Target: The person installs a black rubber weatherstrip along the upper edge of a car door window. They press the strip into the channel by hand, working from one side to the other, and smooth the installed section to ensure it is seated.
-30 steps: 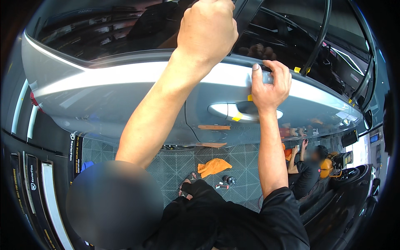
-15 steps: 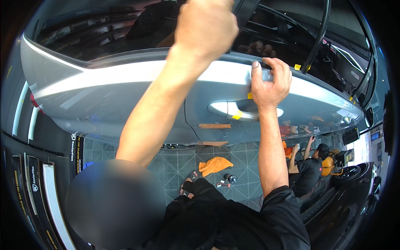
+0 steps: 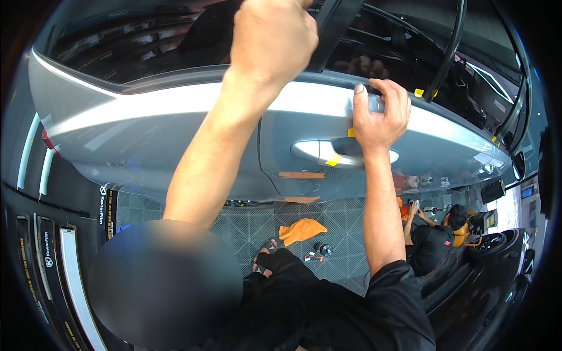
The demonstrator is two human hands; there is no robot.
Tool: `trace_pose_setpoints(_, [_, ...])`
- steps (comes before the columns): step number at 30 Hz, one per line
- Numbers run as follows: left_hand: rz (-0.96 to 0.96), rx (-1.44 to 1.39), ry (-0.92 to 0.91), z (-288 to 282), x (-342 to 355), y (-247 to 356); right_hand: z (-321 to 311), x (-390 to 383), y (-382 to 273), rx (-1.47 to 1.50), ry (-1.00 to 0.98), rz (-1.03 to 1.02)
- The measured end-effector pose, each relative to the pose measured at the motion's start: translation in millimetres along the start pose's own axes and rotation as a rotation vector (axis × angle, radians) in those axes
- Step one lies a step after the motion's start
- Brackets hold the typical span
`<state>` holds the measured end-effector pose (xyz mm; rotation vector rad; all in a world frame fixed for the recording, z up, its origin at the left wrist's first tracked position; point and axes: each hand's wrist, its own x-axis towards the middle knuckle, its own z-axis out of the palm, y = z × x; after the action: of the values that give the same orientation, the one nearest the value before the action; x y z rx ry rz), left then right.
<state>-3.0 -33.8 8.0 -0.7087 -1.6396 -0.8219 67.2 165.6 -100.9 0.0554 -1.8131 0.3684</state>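
Note:
My left hand [image 3: 272, 47] is raised against the dark rear window glass [image 3: 193, 50] of a silver-grey car. Its back faces me and the fingers are curled; whatever they hold, if anything, is hidden. My right hand [image 3: 381, 120] rests at the top of the car door [image 3: 316, 120], just under the window edge. Its thumb points up and its fingers curl. A small bluish-grey patch shows between thumb and fingers, too small to name. The door handle [image 3: 307, 151] lies below this hand, with a yellow tape piece [image 3: 333, 159] on it.
On the grey tiled floor lie an orange cloth [image 3: 301, 231] and a small black round object [image 3: 323, 249]. Another person [image 3: 432, 240] in dark clothes sits low at the right. A black car [image 3: 489, 286] stands behind them. Long boxes [image 3: 50, 263] line the left.
My left hand has moved left and slightly down along the window. My right hand has hardly moved. The other person's hands have come closer together.

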Motion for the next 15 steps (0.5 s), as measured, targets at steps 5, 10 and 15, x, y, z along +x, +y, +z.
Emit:
trace_pose_setpoints(5, [0.114, 0.016, 0.098, 0.0, -2.4, -1.4, -0.2, -0.8, 0.5, -0.012, -0.003, -0.006])
trace_pose_setpoints(10, [0.007, 0.011, 0.003, 4.7, -7.1, 2.3, 0.1, -0.2, 0.5, -0.012, -0.001, -0.012])
trace_pose_setpoints(15, [0.211, 0.060, 0.167, 2.8, -4.8, -3.1, 0.2, -0.2, 0.6, -0.001, 0.000, -0.007])
